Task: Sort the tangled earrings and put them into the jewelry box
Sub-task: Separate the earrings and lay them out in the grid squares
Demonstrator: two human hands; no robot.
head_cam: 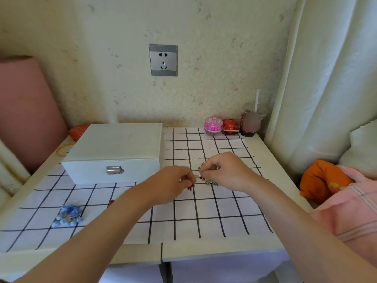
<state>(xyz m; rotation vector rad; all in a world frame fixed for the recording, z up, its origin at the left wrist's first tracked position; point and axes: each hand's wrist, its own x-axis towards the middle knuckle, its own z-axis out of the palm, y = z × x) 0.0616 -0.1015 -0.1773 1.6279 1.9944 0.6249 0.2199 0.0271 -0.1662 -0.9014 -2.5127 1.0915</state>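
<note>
A small tangle of earrings (210, 181), silver and dark red, lies on the checked cloth (204, 217) in the middle of the table. My left hand (173, 183) pinches a red earring at the tangle's left side. My right hand (226, 170) pinches the tangle from above and right, and hides most of it. The white jewelry box (114, 148) stands shut with a metal clasp at the back left. A heap of blue earrings (69, 215) lies apart on the cloth near the front left.
A pink round tin (213, 126), a red packet (230, 126) and a cup with a straw (251, 121) stand along the back wall at the right. A gold ring (62, 149) lies left of the box. Curtain and pink bedding close the right side.
</note>
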